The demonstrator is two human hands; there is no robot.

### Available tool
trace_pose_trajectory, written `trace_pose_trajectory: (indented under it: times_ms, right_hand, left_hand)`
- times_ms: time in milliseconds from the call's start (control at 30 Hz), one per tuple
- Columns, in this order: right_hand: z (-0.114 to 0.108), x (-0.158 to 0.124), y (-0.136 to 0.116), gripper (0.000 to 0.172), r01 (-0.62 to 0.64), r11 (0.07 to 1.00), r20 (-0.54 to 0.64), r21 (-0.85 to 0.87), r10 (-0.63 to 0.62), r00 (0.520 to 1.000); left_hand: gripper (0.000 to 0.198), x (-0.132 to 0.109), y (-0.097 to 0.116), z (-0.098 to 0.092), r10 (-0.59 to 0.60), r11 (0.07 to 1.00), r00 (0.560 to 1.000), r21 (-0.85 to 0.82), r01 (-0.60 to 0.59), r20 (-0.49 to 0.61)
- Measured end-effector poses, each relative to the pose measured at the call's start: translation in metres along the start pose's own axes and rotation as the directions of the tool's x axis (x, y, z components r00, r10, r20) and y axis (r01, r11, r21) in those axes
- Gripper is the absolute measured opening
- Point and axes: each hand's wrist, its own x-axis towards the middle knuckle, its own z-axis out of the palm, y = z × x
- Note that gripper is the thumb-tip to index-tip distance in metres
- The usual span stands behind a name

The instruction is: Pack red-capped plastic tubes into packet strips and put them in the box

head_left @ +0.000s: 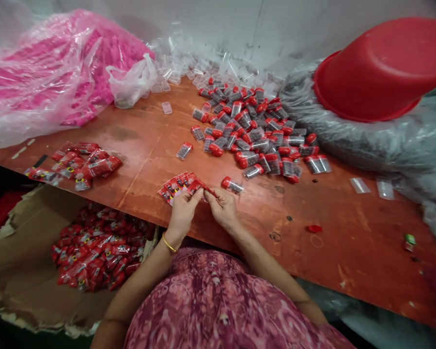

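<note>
The hands are close together at the near edge of the tabletop [145, 160], left hand [184, 209] and right hand [223, 207] both pinching a small red packet [196, 184] with their fingertips. Just beyond the left hand, red cards [171, 187] lie fanned on the wood. A jar [232, 184] rests on its side near the right hand — the big heap of red-capped jars [254, 126] lies farther back. More packets [89, 164] are piled at the left, above a carton [22, 291] holding many others. A red tub [381, 68] sits upside down on a plastic sack [352, 143] — far right.
</note>
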Motion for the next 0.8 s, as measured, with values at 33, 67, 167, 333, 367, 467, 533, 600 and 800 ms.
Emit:
trace_pose_trajectory:
  times_ms: [33,67,167,333,367,467,533,600,800]
  right_hand:
    - [0.0,-0.002,0.001,0.03,0.015,0.999,-0.003,-0.038,-0.015,1.0]
    - [0.0,-0.003,0.001,0.03,0.025,0.997,-0.001,-0.067,-0.025,1.0]
    - [-0.001,-0.005,0.005,0.026,0.017,0.998,0.03,-0.053,-0.016,0.999]
    - [0.003,-0.005,0.01,0.029,-0.062,0.995,0.088,0.082,0.055,0.995]
    - [0.003,-0.006,0.01,0.032,-0.073,0.994,0.093,0.078,0.066,0.994]
    - [-0.003,-0.005,0.01,0.044,-0.064,0.998,0.088,-0.012,0.065,0.994]
    - [-0.017,-0.002,0.011,0.046,0.011,0.987,0.061,-0.163,-0.001,0.998]
    - [-0.037,0.004,0.014,0.04,0.087,0.913,0.018,-0.399,-0.088,0.996]
    - [-0.078,0.011,0.04,0.029,-0.076,0.612,-0.081,-0.787,0.02,0.997]
  left_hand:
    - [0.031,-0.001,0.0,0.0,-0.039,0.999,0.999,-0.032,0.039,0.0]
    - [0.032,-0.002,0.001,-0.001,-0.089,0.994,0.996,-0.066,0.09,0.004]
    - [0.037,-0.002,0.004,-0.005,-0.25,0.961,0.968,-0.128,0.246,-0.012]
    - [0.042,-0.002,0.006,-0.005,-0.303,0.947,0.952,-0.122,0.297,-0.039]
    - [0.043,-0.002,0.006,-0.004,-0.306,0.947,0.951,-0.115,0.3,-0.036]
    - [0.042,-0.001,0.007,0.0,-0.303,0.947,0.952,-0.124,0.296,-0.043]
    - [0.039,0.001,0.009,0.0,-0.304,0.941,0.951,-0.168,0.293,-0.048]
    - [0.036,0.004,0.012,-0.003,-0.331,0.923,0.942,-0.228,0.311,-0.052]
    - [0.024,0.006,0.019,-0.007,-0.428,0.858,0.904,-0.31,0.41,0.011]
